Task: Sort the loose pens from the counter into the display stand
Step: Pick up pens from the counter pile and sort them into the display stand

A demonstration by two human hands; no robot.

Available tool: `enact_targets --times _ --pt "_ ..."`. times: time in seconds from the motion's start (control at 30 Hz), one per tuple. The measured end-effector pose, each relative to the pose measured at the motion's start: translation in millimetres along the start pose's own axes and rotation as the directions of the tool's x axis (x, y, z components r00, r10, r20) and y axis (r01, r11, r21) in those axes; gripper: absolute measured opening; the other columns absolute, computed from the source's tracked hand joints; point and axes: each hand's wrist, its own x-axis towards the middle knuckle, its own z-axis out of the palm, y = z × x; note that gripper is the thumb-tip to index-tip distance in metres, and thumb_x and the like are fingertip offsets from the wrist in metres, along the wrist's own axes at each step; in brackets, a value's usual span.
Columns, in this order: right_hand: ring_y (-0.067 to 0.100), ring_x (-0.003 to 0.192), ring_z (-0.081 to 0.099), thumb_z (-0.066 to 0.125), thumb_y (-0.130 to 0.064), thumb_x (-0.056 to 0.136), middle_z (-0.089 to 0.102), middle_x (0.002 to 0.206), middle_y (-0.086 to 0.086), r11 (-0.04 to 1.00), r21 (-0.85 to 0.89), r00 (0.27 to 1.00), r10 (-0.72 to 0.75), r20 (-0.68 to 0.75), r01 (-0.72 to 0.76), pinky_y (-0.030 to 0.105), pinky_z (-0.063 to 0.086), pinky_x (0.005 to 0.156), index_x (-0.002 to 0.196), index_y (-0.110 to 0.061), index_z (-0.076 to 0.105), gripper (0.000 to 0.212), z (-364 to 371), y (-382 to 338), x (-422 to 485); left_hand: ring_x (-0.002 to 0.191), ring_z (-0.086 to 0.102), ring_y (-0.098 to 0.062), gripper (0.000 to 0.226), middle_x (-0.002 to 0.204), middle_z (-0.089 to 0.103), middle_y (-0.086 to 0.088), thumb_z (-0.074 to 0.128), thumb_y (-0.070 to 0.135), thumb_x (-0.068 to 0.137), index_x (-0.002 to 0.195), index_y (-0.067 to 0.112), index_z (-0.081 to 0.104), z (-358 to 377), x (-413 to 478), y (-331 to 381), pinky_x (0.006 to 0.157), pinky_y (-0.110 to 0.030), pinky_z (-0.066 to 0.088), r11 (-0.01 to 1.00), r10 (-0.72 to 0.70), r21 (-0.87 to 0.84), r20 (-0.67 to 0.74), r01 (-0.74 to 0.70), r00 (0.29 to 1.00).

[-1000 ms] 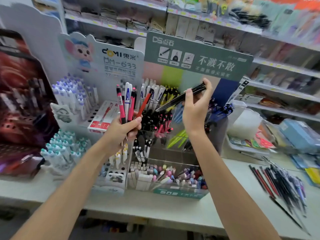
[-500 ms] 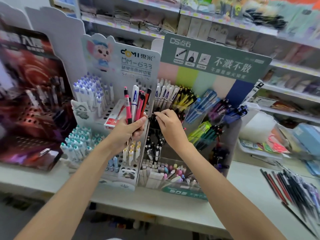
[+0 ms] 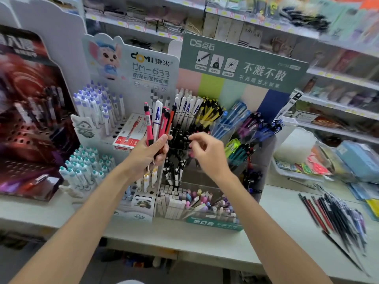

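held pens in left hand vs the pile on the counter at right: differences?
Pose: the held bunch stands upright and fanned; the counter pile lies flat.
Colour: the held bunch is mostly pink and red with one white pen; the counter pile is mostly dark, a few red.
Support: the left hand grips the held bunch low; the counter pile lies loose on the counter.
Shared: neither is in the display stand yet.
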Motion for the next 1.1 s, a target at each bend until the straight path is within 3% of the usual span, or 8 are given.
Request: enact_targets --times 0.13,0.2,0.3,0.43,0.6,0.9,1.0,1.1 --pt "0.021 0.11 0.058 0.062 -0.023 0.094 0.069 0.119 0.002 0.966 -0.252 0.967 0.014 0.253 0.052 0.036 0.047 0.098 0.127 -0.014 0.064 0.034 45 13 -19 0.047 0.041 -0.008 0.046 0.069 0.055 -0.001 0.066 0.043 0.083 0.111 0.007 0.06 -5 -6 -6 0.042 -0.018 0.034 1.0 0.0 -0.013 0.01 0.0 1.0" --pt "0.03 0.115 0.054 0.066 -0.024 0.091 0.07 0.117 0.007 0.942 -0.329 0.96 0.024 0.278 0.071 0.044 0.043 0.1 0.126 -0.012 0.065 0.037 64 24 -24 0.047 0.042 -0.008 0.051 0.07 0.055 -0.002 0.067 0.044 0.083 0.114 0.005 0.059 -9 -9 -8 0.043 -0.018 0.034 1.0 0.0 0.002 0.003 0.0 1.0" --pt "0.031 0.106 0.057 0.069 -0.016 0.088 0.074 0.102 0.008 0.949 -0.308 0.982 -0.013 0.189 0.071 0.043 0.043 0.093 0.109 -0.009 0.073 0.022 71 29 -29 0.048 0.041 -0.008 0.044 0.07 0.054 -0.002 0.061 0.039 0.087 0.114 0.005 0.058 -13 -13 -10 0.043 -0.018 0.035 1.0 -0.012 0.014 -0.029 0.012 1.0" --pt "0.011 0.094 0.062 0.059 -0.008 0.095 0.065 0.106 0.002 0.997 0.016 0.997 -0.072 -0.032 0.072 0.031 0.053 0.087 0.125 -0.007 0.059 0.03 37 1 -18 0.047 0.041 -0.008 0.046 0.069 0.055 -0.001 0.06 0.042 0.085 0.114 0.006 0.059 -17 -16 -9 0.043 -0.018 0.034 1.0 -0.018 0.014 -0.057 0.019 0.998" --pt "0.007 0.083 0.061 0.06 -0.005 0.094 0.064 0.102 0.005 0.962 0.053 0.842 -0.206 -0.5 0.267 0.023 0.053 0.082 0.122 -0.001 0.057 0.028 -13 -33 25 0.049 0.043 -0.008 0.043 0.069 0.056 0.001 0.053 0.039 0.091 0.117 0.005 0.057 -12 -16 -8 0.044 -0.018 0.035 0.999 -0.01 0.035 -0.067 0.013 0.998" --pt "0.022 0.1 0.067 0.06 -0.007 0.095 0.068 0.115 0.012 0.954 -0.08 0.806 -0.287 -0.517 0.289 0.035 0.054 0.091 0.121 0.0 0.061 0.027 -22 -28 57 0.05 0.044 -0.009 0.048 0.07 0.057 0.0 0.054 0.047 0.086 0.114 0.008 0.058 -7 -11 -8 0.045 -0.019 0.035 0.999 -0.024 0.045 -0.017 0.025 1.0" --pt "0.019 0.097 0.067 0.063 -0.003 0.092 0.068 0.114 0.012 0.953 -0.126 0.906 -0.3 -0.299 0.274 0.023 0.052 0.093 0.121 0.001 0.061 0.029 -14 -21 59 0.049 0.043 -0.009 0.054 0.07 0.056 0.0 0.058 0.056 0.082 0.113 0.011 0.059 -8 -9 -9 0.044 -0.018 0.035 0.999 -0.017 0.048 -0.011 0.017 1.0" --pt "0.018 0.095 0.063 0.058 -0.011 0.097 0.068 0.114 0.011 0.962 -0.199 0.979 -0.163 0.12 0.185 0.036 0.053 0.091 0.118 -0.003 0.066 0.024 14 -9 43 0.051 0.043 -0.009 0.065 0.074 0.057 0.0 0.062 0.066 0.079 0.117 0.013 0.06 -7 -7 -9 0.046 -0.019 0.036 0.997 -0.003 0.073 0.009 0.003 1.0"
